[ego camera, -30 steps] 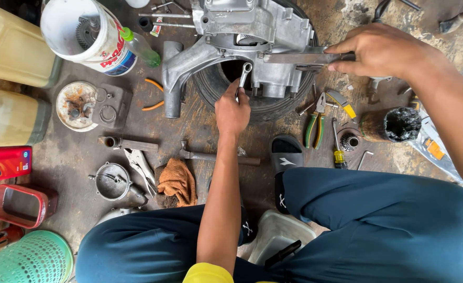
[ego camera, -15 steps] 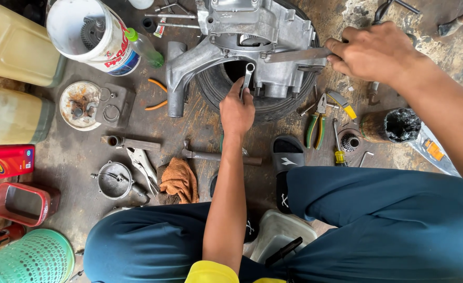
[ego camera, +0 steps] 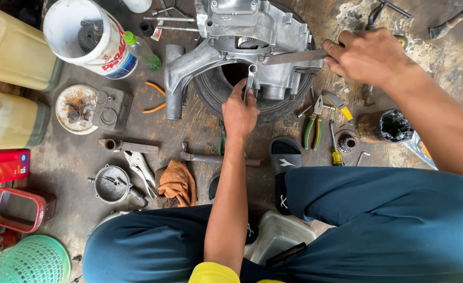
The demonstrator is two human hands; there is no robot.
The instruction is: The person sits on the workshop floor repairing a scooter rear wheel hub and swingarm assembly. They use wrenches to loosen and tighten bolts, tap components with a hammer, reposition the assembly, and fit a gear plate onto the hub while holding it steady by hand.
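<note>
Left hand: the left hand point(ego camera: 240, 111) reaches straight up from the lap, arm long and bare, fingers wrapped round a spanner point(ego camera: 249, 78) whose ring end points up at the casing's round opening.
Right hand: the right hand point(ego camera: 368, 56) comes in from the right, forearm slanting across the knee, fist clamped on the end of a flat metal bar point(ego camera: 294, 56) that lies across the casing.
Hands together: well apart, each shut on its own tool, both tools on the same casing.
Casing: grey metal engine casing point(ego camera: 252, 31) at top centre, sitting on a black tyre point(ego camera: 213, 91) on the floor.
Bucket: white bucket point(ego camera: 87, 34) with red lettering, top left, a gear inside; a small green-capped bottle point(ego camera: 142, 51) leans just beside it.
Jugs: two yellowish jugs point(ego camera: 11, 50) along the left edge, one above the other.
Red can: flat red can point(ego camera: 3, 165) with a yellow oval mark, left edge, below the jugs.
Red tray: open red tin point(ego camera: 19, 209) lower left, a green basket point(ego camera: 24, 260) below it.
Tools: green-handled pliers point(ego camera: 311, 128) and a yellow screwdriver point(ego camera: 336, 141) right of the tyre; a hammer point(ego camera: 216, 157) and an orange rag point(ego camera: 178, 183) near the knees.
Floor: dark, oily concrete floor point(ego camera: 74, 157), strewn with parts; a black sandal point(ego camera: 285, 157) by the right leg.
Person: crouching, blue trousers filling the bottom.
</note>
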